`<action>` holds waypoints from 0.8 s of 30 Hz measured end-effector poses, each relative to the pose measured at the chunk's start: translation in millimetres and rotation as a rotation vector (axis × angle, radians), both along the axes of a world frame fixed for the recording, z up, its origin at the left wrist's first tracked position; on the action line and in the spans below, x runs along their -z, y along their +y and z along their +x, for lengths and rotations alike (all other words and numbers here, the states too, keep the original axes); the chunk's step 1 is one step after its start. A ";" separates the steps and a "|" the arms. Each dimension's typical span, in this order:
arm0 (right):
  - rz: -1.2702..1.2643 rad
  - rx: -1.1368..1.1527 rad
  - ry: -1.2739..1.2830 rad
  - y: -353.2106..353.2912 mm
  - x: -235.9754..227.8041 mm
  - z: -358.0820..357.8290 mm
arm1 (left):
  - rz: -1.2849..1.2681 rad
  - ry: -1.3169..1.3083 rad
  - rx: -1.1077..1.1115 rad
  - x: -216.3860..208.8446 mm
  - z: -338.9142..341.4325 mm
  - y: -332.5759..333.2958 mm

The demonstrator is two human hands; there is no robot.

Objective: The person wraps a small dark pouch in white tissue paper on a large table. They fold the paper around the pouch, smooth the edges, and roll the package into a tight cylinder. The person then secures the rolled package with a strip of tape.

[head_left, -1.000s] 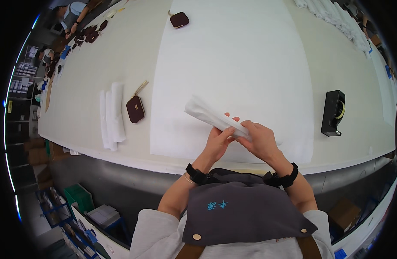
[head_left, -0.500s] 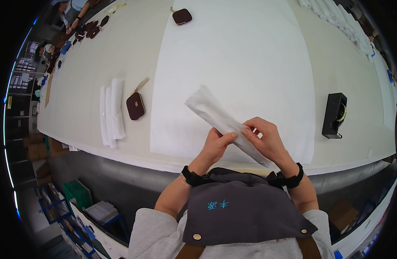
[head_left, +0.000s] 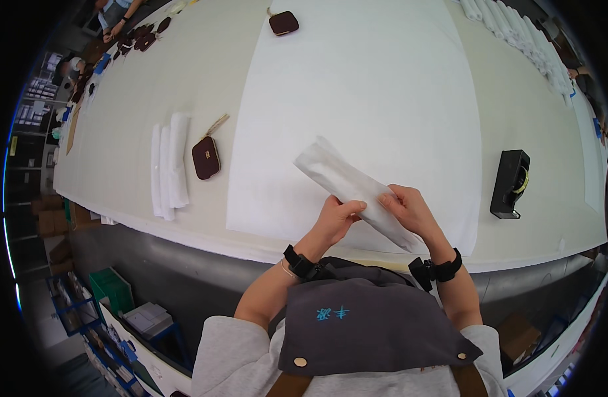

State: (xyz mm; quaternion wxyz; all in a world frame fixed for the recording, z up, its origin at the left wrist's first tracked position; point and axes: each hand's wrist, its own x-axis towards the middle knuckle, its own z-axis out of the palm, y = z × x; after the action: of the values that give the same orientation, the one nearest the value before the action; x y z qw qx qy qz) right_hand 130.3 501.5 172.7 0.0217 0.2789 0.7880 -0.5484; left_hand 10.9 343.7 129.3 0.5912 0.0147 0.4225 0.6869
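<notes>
A white tissue-wrapped roll (head_left: 347,184) lies slantwise between my hands, above the near part of a large white paper sheet (head_left: 357,86). My left hand (head_left: 337,217) grips its near-left side, thumb on top and fingers underneath. Farther along, my right hand (head_left: 408,206) pinches the roll on its right side, thumb pressed on the wrapping. What is inside the wrapping is hidden. To the left of the sheet is a dark maroon zip pouch (head_left: 207,158) with a pale cord. Another maroon pouch (head_left: 283,24) sits at the sheet's far end.
Several white rolls (head_left: 178,162) lie side by side at the left. A black tape dispenser (head_left: 509,184) stands at the right. More white rolls (head_left: 516,40) are stacked far right. Dark pouches (head_left: 145,41) and a person (head_left: 115,16) are far left. The table's front edge curves before me.
My right hand has slid slightly right along the roll, its fingers now less bunched. The roll has shifted a little right and toward me.
</notes>
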 end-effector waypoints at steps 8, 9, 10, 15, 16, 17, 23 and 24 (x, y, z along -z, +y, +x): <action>0.160 0.004 0.010 3.4 10.5 -0.5 | 0.052 -0.079 0.021 8.2 3.0 0.2; 0.173 0.008 0.014 2.8 11.2 -0.8 | 0.058 -0.085 0.018 8.2 2.6 -0.2; 0.173 0.016 0.026 2.0 10.5 -1.4 | 0.065 -0.091 0.014 8.3 2.0 -0.3; 0.201 0.037 0.036 1.2 3.8 -3.9 | 0.061 -0.113 -0.007 6.3 2.2 -0.6; 0.204 0.042 0.052 1.0 4.2 -3.8 | 0.063 -0.111 -0.011 5.8 2.8 -0.1; 0.208 0.048 0.068 0.8 5.3 -3.7 | 0.066 -0.110 -0.014 5.7 3.5 0.5; 0.294 0.050 0.081 -8.9 7.2 -4.1 | 0.122 -0.089 -0.124 3.3 8.8 8.0; 0.308 0.048 0.072 -11.4 5.7 -4.9 | 0.095 -0.107 -0.136 0.7 8.5 9.1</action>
State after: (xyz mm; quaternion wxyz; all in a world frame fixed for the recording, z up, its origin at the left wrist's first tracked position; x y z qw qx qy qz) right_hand 125.4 490.1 167.0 -0.0623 0.2778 0.8562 -0.4310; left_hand 19.4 352.8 128.6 0.5634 -0.0226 0.3573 0.7446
